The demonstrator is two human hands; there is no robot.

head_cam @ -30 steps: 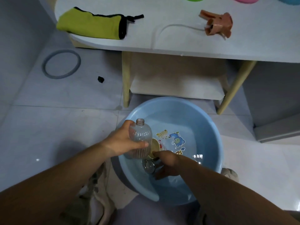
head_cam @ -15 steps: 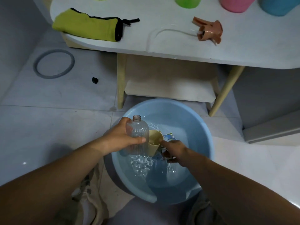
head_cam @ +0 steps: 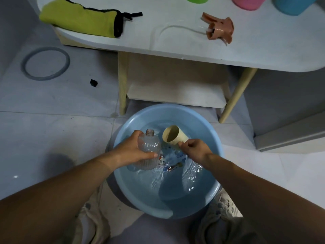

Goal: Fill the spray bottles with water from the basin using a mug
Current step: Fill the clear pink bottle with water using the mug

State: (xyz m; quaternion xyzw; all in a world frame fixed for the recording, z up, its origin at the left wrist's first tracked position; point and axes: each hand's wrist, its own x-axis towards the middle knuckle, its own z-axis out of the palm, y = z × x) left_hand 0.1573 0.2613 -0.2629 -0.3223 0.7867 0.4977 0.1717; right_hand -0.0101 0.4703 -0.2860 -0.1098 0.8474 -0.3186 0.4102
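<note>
Pale tiled floor (head_cam: 52, 138) fills the left. A white table (head_cam: 175, 41) on wooden legs (head_cam: 122, 88), with a low shelf (head_cam: 175, 95), spans the top.

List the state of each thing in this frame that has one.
spray bottle, uncapped, neck up, gripped by left hand over the basin.
mug, tipped mouth toward the bottle, held by right hand.
basin, holds rippling water.
spray head, detached, lying on the table.
cloth, folded on the table.

The clear ribbed spray bottle (head_cam: 149, 153) has no cap and stands almost straight up over the blue basin (head_cam: 209, 131). The tan mug (head_cam: 175, 137) is tipped beside its neck. Water (head_cam: 175, 185) ripples in the basin.
</note>
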